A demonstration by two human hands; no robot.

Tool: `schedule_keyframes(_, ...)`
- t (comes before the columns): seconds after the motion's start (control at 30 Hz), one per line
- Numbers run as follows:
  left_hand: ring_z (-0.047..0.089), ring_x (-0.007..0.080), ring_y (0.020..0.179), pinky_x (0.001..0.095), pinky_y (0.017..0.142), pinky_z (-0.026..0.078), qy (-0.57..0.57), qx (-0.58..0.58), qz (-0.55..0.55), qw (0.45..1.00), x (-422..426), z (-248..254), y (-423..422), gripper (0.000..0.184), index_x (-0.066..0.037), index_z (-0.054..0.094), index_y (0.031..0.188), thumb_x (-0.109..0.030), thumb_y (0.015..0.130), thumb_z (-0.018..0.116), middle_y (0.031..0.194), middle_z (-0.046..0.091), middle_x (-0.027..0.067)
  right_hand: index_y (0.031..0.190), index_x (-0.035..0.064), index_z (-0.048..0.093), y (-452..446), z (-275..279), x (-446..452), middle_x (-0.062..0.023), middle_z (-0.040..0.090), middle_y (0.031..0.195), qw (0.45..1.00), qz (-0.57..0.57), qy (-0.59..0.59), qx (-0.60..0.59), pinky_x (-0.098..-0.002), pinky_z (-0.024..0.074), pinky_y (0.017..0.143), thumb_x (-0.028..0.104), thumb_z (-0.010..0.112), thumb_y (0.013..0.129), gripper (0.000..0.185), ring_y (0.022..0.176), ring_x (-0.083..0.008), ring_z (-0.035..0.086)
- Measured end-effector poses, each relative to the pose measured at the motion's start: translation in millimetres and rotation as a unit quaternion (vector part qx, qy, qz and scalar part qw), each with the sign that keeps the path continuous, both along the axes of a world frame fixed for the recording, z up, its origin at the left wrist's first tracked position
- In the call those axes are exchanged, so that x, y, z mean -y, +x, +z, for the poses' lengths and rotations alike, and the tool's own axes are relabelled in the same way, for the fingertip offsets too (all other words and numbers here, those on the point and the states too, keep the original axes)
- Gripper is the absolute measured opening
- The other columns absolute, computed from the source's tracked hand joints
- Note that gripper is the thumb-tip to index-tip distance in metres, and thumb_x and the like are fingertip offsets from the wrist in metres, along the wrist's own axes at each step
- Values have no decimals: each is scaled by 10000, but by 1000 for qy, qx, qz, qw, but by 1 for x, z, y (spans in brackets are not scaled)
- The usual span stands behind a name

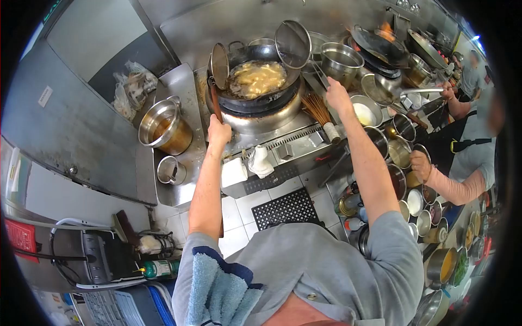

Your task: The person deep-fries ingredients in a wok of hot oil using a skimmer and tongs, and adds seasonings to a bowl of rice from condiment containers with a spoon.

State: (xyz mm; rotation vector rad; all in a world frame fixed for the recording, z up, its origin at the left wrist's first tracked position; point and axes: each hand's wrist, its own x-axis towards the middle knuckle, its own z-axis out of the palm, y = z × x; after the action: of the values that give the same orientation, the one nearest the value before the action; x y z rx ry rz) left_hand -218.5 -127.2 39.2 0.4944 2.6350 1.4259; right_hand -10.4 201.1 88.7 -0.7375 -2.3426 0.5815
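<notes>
My left hand (219, 131) is closed round the long wooden handle of a round skimmer (219, 66), whose head stands tilted at the left rim of the wok. With my right hand (338, 95) I grip the metal handle of a mesh strainer (293, 44), its round head raised over the wok's back right side. Between the two tools, pale golden pieces of food (258, 78) bubble in oil in the black wok (247, 104). A bamboo wok brush (318, 111) lies just below my right hand.
On the left counter stand a steel pot of brown liquid (166, 127) and a small steel pot (171, 170). White cloths (261, 162) lie at the stove's front edge. A co-worker (462, 157) works at the right, near several bowls and pans. Flames (386, 31) rise behind another wok (380, 46).
</notes>
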Motion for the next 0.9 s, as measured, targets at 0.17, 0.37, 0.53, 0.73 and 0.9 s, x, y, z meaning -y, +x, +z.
schedule_keyframes(0.17, 558, 484, 968, 486, 854, 429, -31, -75, -2, 997, -20, 10, 8, 290, 26, 453, 1043, -40, 765, 502, 967, 589, 334, 1240, -65, 488, -10, 3, 15, -317, 573, 1061, 999, -16, -28, 6, -441, 446, 906, 1, 464, 803, 443, 1030, -413, 560)
schedule_keyframes(0.37, 549, 490, 984, 505, 868, 426, -69, -91, -8, 993, -46, 10, 3, 361, 21, 423, 1073, -34, 737, 545, 963, 587, 344, 1090, -72, 481, -24, -2, 21, -345, 585, 960, 1000, -20, -11, -13, -508, 442, 860, -30, 485, 746, 347, 984, -461, 556)
schedule_keyframes(0.53, 560, 477, 974, 492, 858, 430, -50, -83, -38, 995, -54, -2, 0, 350, 16, 439, 1076, -50, 748, 539, 969, 595, 328, 1027, -65, 499, -57, -14, 30, -353, 585, 955, 998, -16, -49, 44, -499, 459, 849, 18, 510, 786, 255, 973, -470, 565)
schedule_keyframes(0.73, 600, 364, 965, 402, 833, 452, -21, -60, -21, 998, -36, -3, 9, 341, -13, 516, 1139, -51, 800, 532, 995, 619, 224, 1029, -64, 537, -66, -12, 32, -310, 592, 1005, 999, -7, -54, 7, -478, 443, 880, 0, 504, 743, 295, 1008, -428, 558)
schedule_keyframes(0.9, 581, 436, 961, 474, 818, 446, 0, -120, -10, 993, -14, 4, -12, 319, -35, 485, 1120, -46, 802, 506, 971, 618, 267, 1238, -57, 482, -44, 3, 14, -306, 580, 1055, 999, 32, 2, 0, -462, 445, 893, -30, 467, 763, 477, 1013, -425, 559)
